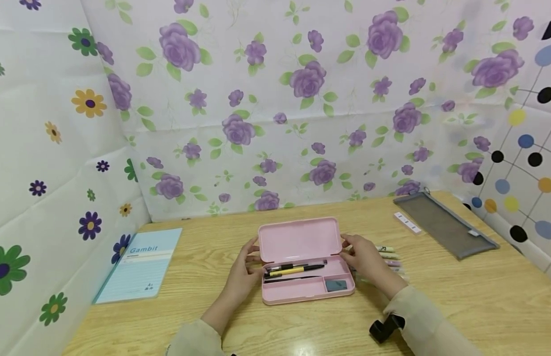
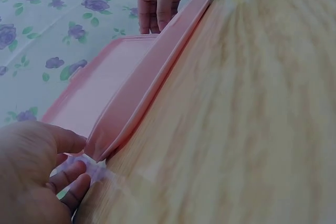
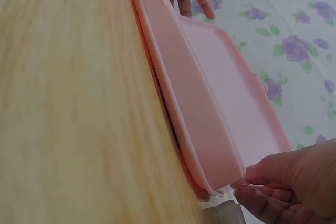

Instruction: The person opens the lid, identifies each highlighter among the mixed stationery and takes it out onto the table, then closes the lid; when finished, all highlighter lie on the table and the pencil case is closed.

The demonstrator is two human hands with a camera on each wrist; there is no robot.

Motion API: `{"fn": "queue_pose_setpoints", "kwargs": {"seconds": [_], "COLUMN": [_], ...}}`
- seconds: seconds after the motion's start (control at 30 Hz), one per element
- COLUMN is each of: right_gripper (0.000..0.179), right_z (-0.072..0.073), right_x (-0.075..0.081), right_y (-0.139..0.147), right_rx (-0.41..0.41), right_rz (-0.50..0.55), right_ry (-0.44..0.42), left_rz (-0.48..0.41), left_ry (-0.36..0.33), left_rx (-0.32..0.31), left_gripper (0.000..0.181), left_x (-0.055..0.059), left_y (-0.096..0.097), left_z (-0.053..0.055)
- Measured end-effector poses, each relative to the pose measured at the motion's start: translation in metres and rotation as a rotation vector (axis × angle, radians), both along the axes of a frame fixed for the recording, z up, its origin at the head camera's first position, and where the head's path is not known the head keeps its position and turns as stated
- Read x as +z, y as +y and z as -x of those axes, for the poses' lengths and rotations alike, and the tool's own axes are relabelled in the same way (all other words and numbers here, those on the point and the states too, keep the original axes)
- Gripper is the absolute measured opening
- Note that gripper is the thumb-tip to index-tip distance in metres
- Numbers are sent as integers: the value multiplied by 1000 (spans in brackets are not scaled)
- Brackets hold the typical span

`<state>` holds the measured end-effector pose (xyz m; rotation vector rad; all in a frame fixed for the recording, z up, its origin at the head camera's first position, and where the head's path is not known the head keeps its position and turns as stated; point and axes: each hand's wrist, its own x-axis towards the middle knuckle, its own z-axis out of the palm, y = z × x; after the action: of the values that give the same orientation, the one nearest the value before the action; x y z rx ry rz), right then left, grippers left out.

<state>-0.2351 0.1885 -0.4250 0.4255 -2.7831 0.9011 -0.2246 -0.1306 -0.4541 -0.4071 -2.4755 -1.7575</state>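
A pink pencil case (image 1: 299, 241) lies open on the table, its lid raised at the back. Inside are a yellow-and-black pen (image 1: 297, 270), other dark writing tools and a grey-blue eraser (image 1: 336, 285) in the small front-right compartment. My left hand (image 1: 241, 272) grips the case's left side, its thumb at the corner in the left wrist view. At the right side, my right hand (image 1: 366, 257) pinches the edge between thumb and fingers, as the right wrist view shows. The hinge-side fingertips are partly hidden in the head view.
Several pastel pens (image 1: 391, 257) lie beyond the right hand, partly covered by it. A grey mesh pouch (image 1: 444, 222) and a small white-and-pink strip (image 1: 407, 223) are at the back right. On the left lies a light-blue notebook (image 1: 142, 267). Floral cloth (image 1: 279, 118) hangs behind the table.
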Motion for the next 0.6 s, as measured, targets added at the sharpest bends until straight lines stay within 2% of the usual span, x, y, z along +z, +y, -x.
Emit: {"fn": "queue_pose_setpoints", "kwargs": {"seconds": [0.17, 0.3, 0.6], "right_gripper": [48, 47, 40], "right_z": [1, 1, 1], "right_x": [-1, -2, -4], "right_y": [0, 1, 0], "right_rx": [8, 7, -25], "right_rz": [8, 32, 93], "right_ry": [2, -4, -33], "left_rz": [-12, -14, -17], "left_ry": [-11, -22, 15], "left_rx": [8, 18, 24], "left_gripper": [84, 81, 72], "left_x": [1, 1, 2], "left_y": [1, 1, 3], "left_z": [-2, -3, -3]}}
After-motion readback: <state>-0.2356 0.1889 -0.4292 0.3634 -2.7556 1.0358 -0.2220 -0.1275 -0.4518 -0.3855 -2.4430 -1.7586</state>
